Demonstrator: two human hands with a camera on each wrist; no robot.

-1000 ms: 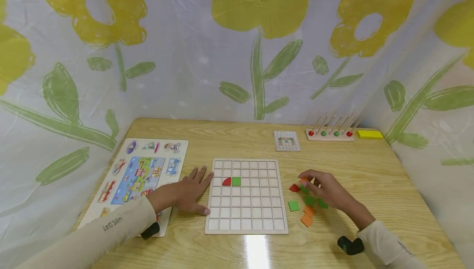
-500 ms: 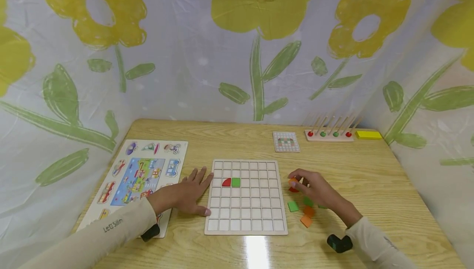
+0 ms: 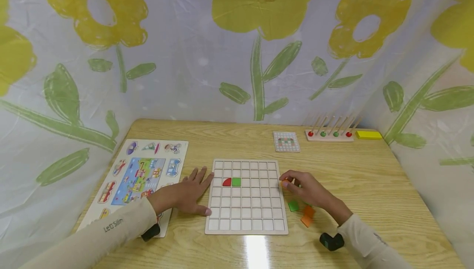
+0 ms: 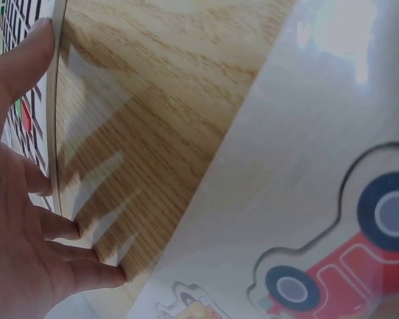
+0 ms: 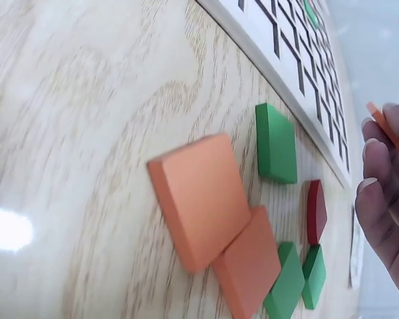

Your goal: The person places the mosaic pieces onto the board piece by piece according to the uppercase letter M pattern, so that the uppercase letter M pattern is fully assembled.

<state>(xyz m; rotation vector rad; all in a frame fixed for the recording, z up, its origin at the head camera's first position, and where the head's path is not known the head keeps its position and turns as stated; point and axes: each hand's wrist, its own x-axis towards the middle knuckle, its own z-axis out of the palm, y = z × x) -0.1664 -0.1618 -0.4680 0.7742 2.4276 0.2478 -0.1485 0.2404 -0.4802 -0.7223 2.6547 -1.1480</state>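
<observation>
A white grid board lies mid-table with a red quarter-round tile and a green square tile side by side in its cells. My left hand rests flat with fingers spread, its thumb and index fingertip right at the board's left edge. Between thumb and fingertips, my right hand pinches an orange tile at the board's right edge. Below that hand lie loose tiles: a green one, two overlapping orange squares, a red one and more green, partly hidden in the head view.
To the left, under the left forearm, lies a vehicle picture puzzle. A small pattern card sits behind the board. Further back right are a rack of pegs with beads and a yellow block. Flowered cloth encloses the table.
My right hand has carried the orange tile leftward from the loose tiles to the board's right edge. The left hand has stayed put.
</observation>
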